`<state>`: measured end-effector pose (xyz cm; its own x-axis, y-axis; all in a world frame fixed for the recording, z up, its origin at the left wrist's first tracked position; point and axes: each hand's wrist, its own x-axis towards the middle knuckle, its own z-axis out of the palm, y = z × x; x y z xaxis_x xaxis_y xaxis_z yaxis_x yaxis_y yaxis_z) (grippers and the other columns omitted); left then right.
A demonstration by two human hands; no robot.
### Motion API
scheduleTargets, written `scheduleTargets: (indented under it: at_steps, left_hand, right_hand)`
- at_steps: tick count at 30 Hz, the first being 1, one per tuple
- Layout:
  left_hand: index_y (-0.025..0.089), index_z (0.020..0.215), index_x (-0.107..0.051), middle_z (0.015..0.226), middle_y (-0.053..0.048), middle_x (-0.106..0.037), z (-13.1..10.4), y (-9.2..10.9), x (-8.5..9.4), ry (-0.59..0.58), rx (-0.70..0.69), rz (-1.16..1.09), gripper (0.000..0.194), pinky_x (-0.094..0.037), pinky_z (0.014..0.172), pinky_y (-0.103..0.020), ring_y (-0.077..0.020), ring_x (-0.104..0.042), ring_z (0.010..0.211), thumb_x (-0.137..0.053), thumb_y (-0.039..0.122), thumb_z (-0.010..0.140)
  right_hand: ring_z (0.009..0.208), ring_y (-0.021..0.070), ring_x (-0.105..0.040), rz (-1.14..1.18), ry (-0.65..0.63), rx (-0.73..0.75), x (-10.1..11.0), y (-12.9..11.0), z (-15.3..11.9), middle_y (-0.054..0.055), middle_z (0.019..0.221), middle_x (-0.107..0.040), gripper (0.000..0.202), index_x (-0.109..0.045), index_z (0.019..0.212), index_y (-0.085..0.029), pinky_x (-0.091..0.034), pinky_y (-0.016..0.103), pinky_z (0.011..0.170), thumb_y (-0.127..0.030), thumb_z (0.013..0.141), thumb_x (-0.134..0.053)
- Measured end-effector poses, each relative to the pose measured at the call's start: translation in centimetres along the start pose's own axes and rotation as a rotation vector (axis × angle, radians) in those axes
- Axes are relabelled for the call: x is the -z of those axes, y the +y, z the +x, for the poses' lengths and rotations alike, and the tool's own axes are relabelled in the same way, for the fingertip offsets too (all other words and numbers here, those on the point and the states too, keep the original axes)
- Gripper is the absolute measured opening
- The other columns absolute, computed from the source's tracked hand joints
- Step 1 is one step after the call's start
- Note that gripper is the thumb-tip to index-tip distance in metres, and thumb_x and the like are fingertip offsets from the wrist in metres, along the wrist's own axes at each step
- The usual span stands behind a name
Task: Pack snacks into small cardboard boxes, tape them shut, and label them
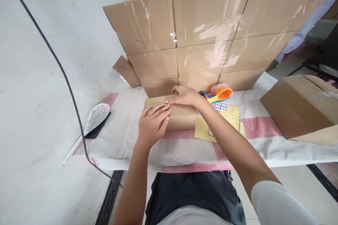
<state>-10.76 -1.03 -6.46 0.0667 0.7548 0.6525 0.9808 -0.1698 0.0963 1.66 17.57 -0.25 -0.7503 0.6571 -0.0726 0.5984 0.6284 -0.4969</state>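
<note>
The left hand (151,126) is lying on a small cardboard box (182,121), its fingers slightly spread over the top and near edge. The right hand (186,95) is reaching over the same box, its fingers bending down onto the top, just beside the left fingertips; whether they are pinching a flap, I cannot tell. The box is sitting on the cloth-covered surface (126,147), directly beneath the fingers of both hands. To the right of the fingers, a yellow sheet (232,114) with blue printing is passing under the right forearm, and an orange scoop (223,93) is resting just beyond it. Behind the fingers, a tall cardboard panel (203,17) is standing. A white slotted spoon (97,117) is lying well to their left, while a larger cardboard box (298,107) is sitting well to their right.
</note>
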Motion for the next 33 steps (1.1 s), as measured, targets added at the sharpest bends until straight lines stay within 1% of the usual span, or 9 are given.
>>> scheduleTargets:
  at_steps: [10, 15, 19, 22, 24, 26, 28, 30, 33]
  left_hand:
    - [0.023, 0.127, -0.071, 0.137, -0.004, -0.071, 0.1, -0.1, -0.2, 0.059, -0.061, 0.019, 0.034, -0.041, 0.112, -0.045, -0.0276, -0.059, 0.140, -0.055, 0.021, 0.098]
    - [0.019, 0.135, -0.068, 0.139, -0.008, -0.070, 0.5, 0.3, 0.0, -0.050, 0.045, 0.055, 0.039, -0.044, 0.109, -0.045, -0.0282, -0.064, 0.134, -0.051, 0.032, 0.102]
    - [0.015, 0.135, -0.068, 0.139, -0.010, -0.069, 0.4, 0.1, 0.1, -0.117, -0.032, 0.086, 0.041, -0.044, 0.108, -0.046, -0.0297, -0.063, 0.134, -0.050, 0.033, 0.102]
    - [0.016, 0.131, -0.070, 0.135, -0.009, -0.072, 0.4, 0.2, 0.1, -0.101, -0.049, 0.079, 0.039, -0.044, 0.109, -0.046, -0.0287, -0.065, 0.132, -0.052, 0.033, 0.101]
    - [0.018, 0.132, -0.069, 0.136, -0.009, -0.072, 0.6, 0.7, 0.4, -0.133, 0.010, 0.081, 0.039, -0.041, 0.112, -0.048, -0.0296, -0.062, 0.135, -0.052, 0.035, 0.101]
    - [0.018, 0.134, -0.067, 0.138, -0.010, -0.070, 1.0, 1.3, 1.0, -0.185, 0.074, 0.089, 0.041, -0.038, 0.116, -0.053, -0.0322, -0.058, 0.139, -0.052, 0.038, 0.102]
    - [0.017, 0.137, -0.064, 0.138, -0.012, -0.070, 1.4, 2.0, 1.8, -0.221, 0.104, 0.098, 0.045, -0.035, 0.118, -0.057, -0.0351, -0.056, 0.141, -0.052, 0.041, 0.102]
    - [0.017, 0.140, -0.061, 0.137, -0.014, -0.071, 1.6, 3.0, 2.1, -0.190, 0.114, 0.112, 0.048, -0.032, 0.119, -0.060, -0.0376, -0.053, 0.143, -0.054, 0.042, 0.100]
    - [0.019, 0.138, -0.060, 0.133, -0.014, -0.073, 1.2, 5.7, 0.3, 0.070, 0.067, 0.028, 0.043, -0.039, 0.115, -0.055, -0.0353, -0.057, 0.140, -0.058, 0.032, 0.097]
  right_hand:
    - [0.108, 0.0292, -0.069, 0.024, 0.017, 0.013, 0.2, 0.0, -0.1, 0.006, 0.119, -0.076, 0.047, -0.069, 0.115, -0.024, -0.047, 0.036, 0.087, -0.063, 0.092, -0.057]
    - [0.115, 0.0345, -0.067, -0.057, -0.019, 0.020, 0.2, -0.1, 0.0, 0.009, 0.124, -0.074, 0.054, -0.069, 0.114, -0.023, -0.045, 0.043, 0.095, -0.068, 0.085, -0.064]
    - [0.110, 0.0362, -0.068, -0.078, -0.004, -0.020, -0.4, -0.4, 0.6, 0.011, 0.116, -0.076, 0.044, -0.071, 0.103, -0.021, -0.045, 0.048, 0.097, -0.061, 0.084, -0.068]
    - [0.112, 0.0344, -0.067, -0.013, 0.096, 0.008, -0.8, -0.5, 0.5, 0.011, 0.115, -0.076, 0.037, -0.071, 0.103, -0.020, -0.044, 0.049, 0.101, -0.051, 0.082, -0.073]
    - [0.114, 0.0302, -0.066, 0.141, 0.281, 0.077, -0.8, 0.0, -0.8, 0.009, 0.117, -0.074, 0.032, -0.069, 0.106, -0.020, -0.045, 0.046, 0.102, -0.042, 0.083, -0.072]
    - [0.112, 0.0257, -0.067, 0.338, 0.494, 0.137, -0.7, 1.8, -3.6, 0.008, 0.116, -0.073, 0.027, -0.068, 0.106, -0.020, -0.048, 0.041, 0.101, -0.039, 0.087, -0.067]
    - [0.109, 0.0249, -0.068, 0.443, 0.641, 0.090, -0.9, 5.1, -7.8, 0.007, 0.113, -0.074, 0.025, -0.068, 0.103, -0.021, -0.051, 0.040, 0.098, -0.041, 0.089, -0.063]
    - [0.109, 0.0282, -0.068, 0.396, 0.724, -0.135, -1.8, 9.4, -12.5, 0.009, 0.113, -0.074, 0.029, -0.068, 0.104, -0.022, -0.051, 0.046, 0.099, -0.045, 0.086, -0.065]
    - [0.105, 0.0337, -0.070, 0.389, 0.708, -0.589, -4.1, 15.8, -18.2, 0.014, 0.112, -0.075, 0.039, -0.066, 0.107, -0.020, -0.054, 0.054, 0.096, -0.046, 0.078, -0.072]
